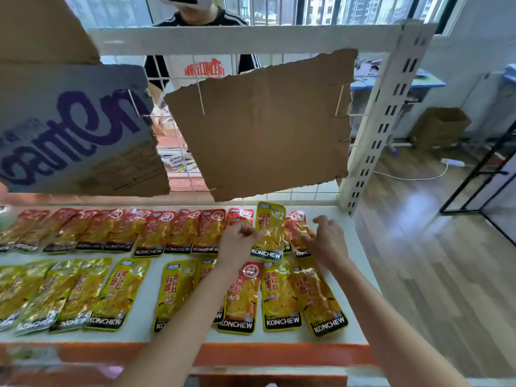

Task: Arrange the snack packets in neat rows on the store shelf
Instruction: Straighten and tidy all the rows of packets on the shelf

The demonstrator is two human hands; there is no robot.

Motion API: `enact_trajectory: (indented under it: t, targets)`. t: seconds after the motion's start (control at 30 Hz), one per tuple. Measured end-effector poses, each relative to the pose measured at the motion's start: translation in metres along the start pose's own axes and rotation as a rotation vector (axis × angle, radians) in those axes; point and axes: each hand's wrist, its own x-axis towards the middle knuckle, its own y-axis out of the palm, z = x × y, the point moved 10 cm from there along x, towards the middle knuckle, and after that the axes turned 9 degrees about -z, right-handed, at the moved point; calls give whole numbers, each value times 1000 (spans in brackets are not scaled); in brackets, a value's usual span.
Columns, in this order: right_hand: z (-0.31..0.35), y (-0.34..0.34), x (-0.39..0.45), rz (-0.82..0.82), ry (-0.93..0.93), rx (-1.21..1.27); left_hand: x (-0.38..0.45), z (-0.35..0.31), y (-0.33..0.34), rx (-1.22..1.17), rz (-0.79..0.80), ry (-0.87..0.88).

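Observation:
A white shelf (156,255) holds two rows of snack packets: red packets (156,233) along the back, yellow packets (117,294) along the front. One red packet (243,297) lies among the yellow ones at the front right. My left hand (237,241) pinches the left edge of a yellow packet (269,231) that sits in the back row over the red ones. My right hand (326,238) rests with curled fingers on the red packet (298,233) at the back row's right end.
Torn cardboard sheets (262,124) hang on the wire grid behind the shelf. A person in a black and white shirt (203,65) stands on the far side. The white upright post (382,121) marks the shelf's right end; wooden floor (432,261) lies beyond.

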Motion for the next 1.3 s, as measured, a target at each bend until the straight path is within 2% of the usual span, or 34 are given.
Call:
enact_trajectory:
  t: [0.07,0.17,0.23,0.33,0.43,0.5,0.63,0.73,0.87,0.97,1.07,1.17,1.3]
  targets:
    - [16,-11,-9,-56,-96,-37,-6,1,-13,-47,-37,-4]
    - [41,0,-42,115,-143,180,-21,-4,-13,-85,-7,22]
    - [46,16,-67,236,-86,323,-32,-6,-8,-1,42,91]
    - [28,22,-77,206,71,548,-43,-8,-17,257,62,273]
    - [19,16,-76,175,47,421,-49,6,-33,676,33,533]
    - [21,18,-78,186,-17,319,-53,25,-40,858,81,581]
    - [28,21,-81,193,-83,195,-52,45,-55,914,176,632]
    - [30,19,-81,191,-80,191,-47,48,-63,939,223,628]
    - [31,18,-83,192,-87,193,-49,30,-66,971,54,606]
    - [29,16,-85,181,-63,229,-52,28,-55,1205,-8,485]
    - [28,13,-88,170,-52,242,-49,33,-47,1243,11,366]
    - [24,11,-89,169,-8,292,-47,33,-43,1118,44,273]
    - [15,9,-89,177,117,409,-51,26,-52,633,17,141]
